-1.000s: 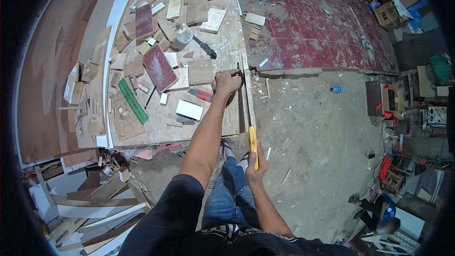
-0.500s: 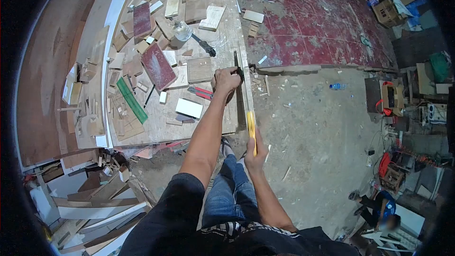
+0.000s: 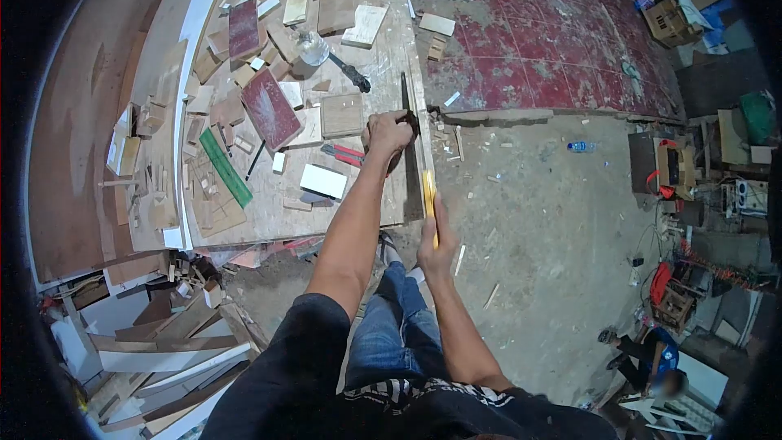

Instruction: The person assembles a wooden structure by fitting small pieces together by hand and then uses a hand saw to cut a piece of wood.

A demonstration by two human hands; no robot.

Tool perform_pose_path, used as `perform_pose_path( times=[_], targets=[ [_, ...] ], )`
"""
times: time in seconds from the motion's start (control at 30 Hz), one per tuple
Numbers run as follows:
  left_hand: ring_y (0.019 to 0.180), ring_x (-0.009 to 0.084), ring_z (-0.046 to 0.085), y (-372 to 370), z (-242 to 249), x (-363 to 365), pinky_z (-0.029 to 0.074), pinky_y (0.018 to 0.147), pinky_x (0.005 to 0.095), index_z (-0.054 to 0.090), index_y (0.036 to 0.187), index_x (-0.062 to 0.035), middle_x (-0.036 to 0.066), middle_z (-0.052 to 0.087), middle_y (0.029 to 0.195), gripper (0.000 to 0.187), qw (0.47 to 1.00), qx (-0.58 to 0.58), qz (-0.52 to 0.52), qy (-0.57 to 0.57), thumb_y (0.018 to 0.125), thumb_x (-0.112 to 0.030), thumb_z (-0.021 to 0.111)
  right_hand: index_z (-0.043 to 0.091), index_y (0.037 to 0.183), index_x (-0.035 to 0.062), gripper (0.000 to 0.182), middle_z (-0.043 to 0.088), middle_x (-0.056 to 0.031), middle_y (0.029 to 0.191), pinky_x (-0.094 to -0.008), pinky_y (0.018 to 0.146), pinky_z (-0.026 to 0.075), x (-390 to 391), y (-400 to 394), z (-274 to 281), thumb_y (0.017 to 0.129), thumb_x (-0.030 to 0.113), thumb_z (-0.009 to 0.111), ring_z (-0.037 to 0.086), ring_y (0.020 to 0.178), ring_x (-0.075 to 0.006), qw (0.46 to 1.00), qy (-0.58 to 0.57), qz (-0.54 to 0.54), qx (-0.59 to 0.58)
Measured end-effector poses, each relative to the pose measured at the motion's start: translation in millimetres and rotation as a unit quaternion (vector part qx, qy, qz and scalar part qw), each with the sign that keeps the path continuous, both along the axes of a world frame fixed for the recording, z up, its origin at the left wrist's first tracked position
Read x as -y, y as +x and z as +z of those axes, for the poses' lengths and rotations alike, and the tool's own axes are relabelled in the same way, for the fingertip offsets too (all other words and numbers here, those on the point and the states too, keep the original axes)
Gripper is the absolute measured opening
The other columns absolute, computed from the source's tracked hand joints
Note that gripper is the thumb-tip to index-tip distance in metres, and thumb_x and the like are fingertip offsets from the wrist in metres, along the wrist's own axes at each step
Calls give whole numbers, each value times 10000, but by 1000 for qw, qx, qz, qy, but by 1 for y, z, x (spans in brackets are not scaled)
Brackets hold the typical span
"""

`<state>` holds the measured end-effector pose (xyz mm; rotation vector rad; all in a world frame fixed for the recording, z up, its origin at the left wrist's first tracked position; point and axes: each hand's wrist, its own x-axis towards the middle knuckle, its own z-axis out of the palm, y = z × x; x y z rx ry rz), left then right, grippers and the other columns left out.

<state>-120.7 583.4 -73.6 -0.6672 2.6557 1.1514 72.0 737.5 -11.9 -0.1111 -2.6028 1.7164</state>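
Note:
My right hand [image 3: 437, 253] is wrapped round the yellow handle of a tool [image 3: 429, 195], just off the right edge of the wooden workbench [image 3: 383, 204]. The tool's blade lies along that edge and is hard to make out. My left hand [image 3: 388, 134] is closed on a dark piece at the bench edge, too hidden to name. Left of it are red-handled pliers [image 3: 348, 155], a square wooden block [image 3: 342, 116] and a white block [image 3: 323, 182].
Wood offcuts, a clear bottle [image 3: 312, 49], a green strip [image 3: 226, 167] and red boards [image 3: 273, 112] lie on the bench. A blue bottle [image 3: 581, 147] lies on the floor. Another person [image 3: 656, 358] is at the lower right. Scrap boards [image 3: 171, 358] fill the lower left.
My right hand and the yellow handle have moved slightly forward along the bench edge. My left hand has stayed nearly in place.

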Motion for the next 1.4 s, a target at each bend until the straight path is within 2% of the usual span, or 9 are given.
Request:
perform_pose_path(
  times=[0.07, 0.5, 0.8, 0.93, 0.97, 1.2, 1.27, 1.33, 1.4],
  targets=[
    [1199, 336, 539, 0, 2, 1, 385, 1056, 431, 725, 1141, -268, 127, 675, 1190, 433, 1000, 14, 9, -2, 743, -308, 560, 510, 1356, -49, 422, 643, -257, 1191, -310, 765, 535, 2, 8, -10, 964, 107, 505, 711, 906, -264, 999, 15, -11, -49],
    [1181, 302, 594, -8, 18, 0, 412, 1040, 438, 696, 1192, -282, 92, 676, 1205, 446, 999, 24, -9, -21, 767, -375, 598, 541, 1360, 3, 409, 701, -141, 1054, -244, 598, 454, -32, 43, -20, 977, 143, 510, 529, 623, -72, 995, -56, 5, -86],
    [1216, 312, 513, -10, 19, -2, 363, 1038, 418, 706, 1186, -262, 101, 671, 1215, 448, 999, 31, 9, -11, 757, -296, 583, 543, 1355, 4, 398, 634, -219, 1249, -305, 882, 488, -27, 31, -7, 987, 141, 481, 655, 1023, -193, 995, -55, 9, -88],
    [1171, 314, 599, -11, 15, 0, 437, 1019, 449, 695, 1186, -308, 96, 678, 1197, 461, 999, 25, -2, -32, 738, -352, 597, 544, 1344, -17, 394, 633, -206, 1257, -295, 831, 503, -14, -26, 1, 988, 136, 474, 664, 915, -181, 997, -63, 36, 3],
    [1171, 314, 599, -10, 15, 0, 437, 1019, 449, 695, 1186, -308, 96, 678, 1197, 461, 999, 25, -2, -35, 738, -352, 597, 539, 1352, -14, 392, 647, -189, 1240, -266, 742, 491, -9, -36, -11, 987, 116, 481, 604, 767, -129, 990, 3, 25, -135],
    [1230, 310, 506, -13, 4, -1, 346, 1052, 424, 701, 1190, -284, 79, 657, 1248, 467, 999, 37, 5, 1, 745, -341, 567, 530, 1347, -31, 388, 628, -204, 1265, -287, 839, 478, -14, -3, -11, 992, 115, 478, 636, 922, -186, 997, -78, 20, -12],
    [1230, 312, 512, -12, 6, 0, 352, 1048, 428, 703, 1180, -306, 68, 663, 1239, 462, 999, 35, 20, -12, 740, -339, 567, 531, 1357, -18, 394, 637, -184, 1256, -263, 728, 484, -1, -42, -11, 986, 103, 471, 615, 779, -134, 989, 26, 29, -143],
    [1212, 312, 521, -4, 12, -6, 357, 1039, 437, 712, 1163, -290, 80, 677, 1207, 453, 999, 28, 15, -10, 736, -332, 568, 531, 1356, -20, 392, 647, -172, 1241, -247, 686, 477, -13, -4, -12, 983, 86, 474, 594, 724, -109, 994, 22, 40, -103],
    [1178, 324, 529, -7, 34, -4, 369, 1026, 425, 721, 1144, -271, 92, 687, 1178, 439, 999, 35, 7, -11, 735, -324, 572, 531, 1349, -26, 383, 647, -198, 1232, -284, 787, 492, -18, 22, -5, 988, 85, 472, 660, 887, -183, 994, -99, 5, -45]
  ],
)
